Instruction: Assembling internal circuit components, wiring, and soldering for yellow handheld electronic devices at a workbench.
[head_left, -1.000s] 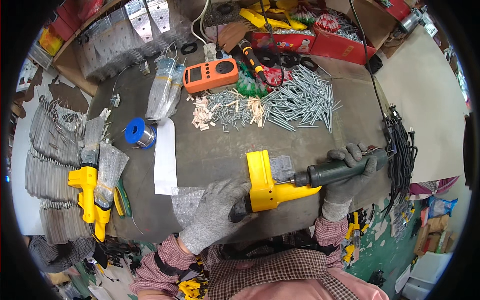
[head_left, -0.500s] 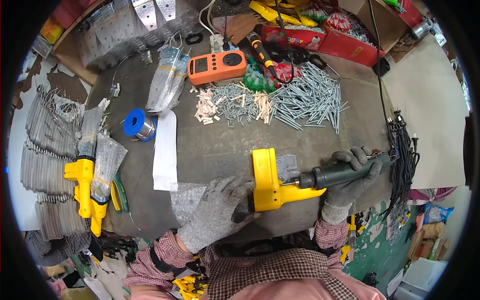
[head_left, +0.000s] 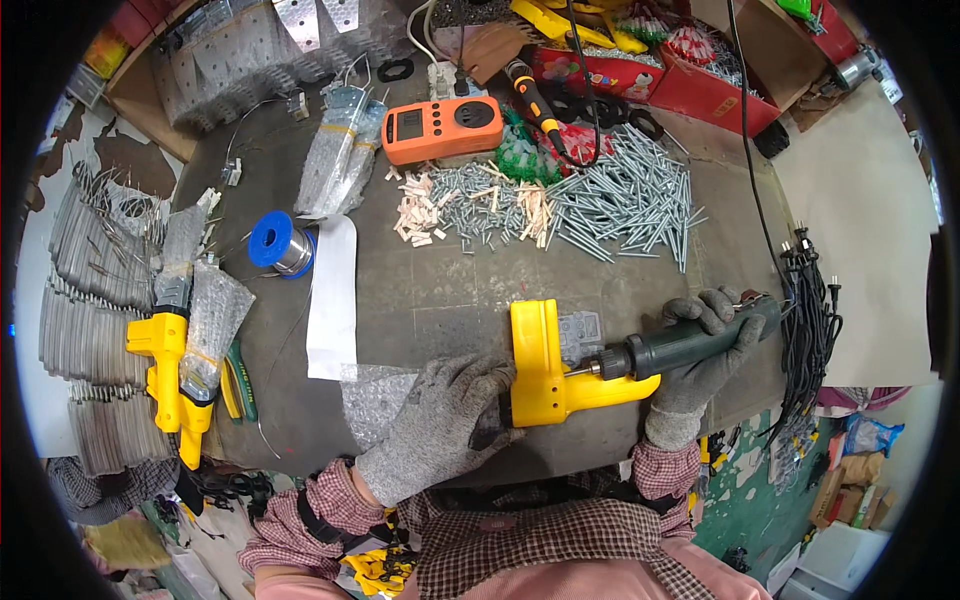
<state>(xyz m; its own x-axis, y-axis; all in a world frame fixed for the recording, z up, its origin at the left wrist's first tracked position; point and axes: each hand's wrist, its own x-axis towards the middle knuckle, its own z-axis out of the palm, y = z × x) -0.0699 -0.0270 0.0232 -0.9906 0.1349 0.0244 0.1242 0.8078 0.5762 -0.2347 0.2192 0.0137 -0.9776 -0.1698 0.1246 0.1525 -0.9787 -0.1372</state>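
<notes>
The left grey-gloved hand slants up from the lower left, grasping the left side of a yellow, angular plastic housing above the dark worktop's near edge. The right grey-gloved hand curls around a dark-green cylindrical power screwdriver; its bit's tip is hidden.

Dark grey, scuffed worktop. Across its far middle, left to right: small pale pieces, short screws, more pale pieces, then a sprawling heap of long silvery screws. Toward the left, a blue spool of wire beside a white paper strip; nearer, green-and-yellow-handled pliers. By the right edge, bundled black cords.
</notes>
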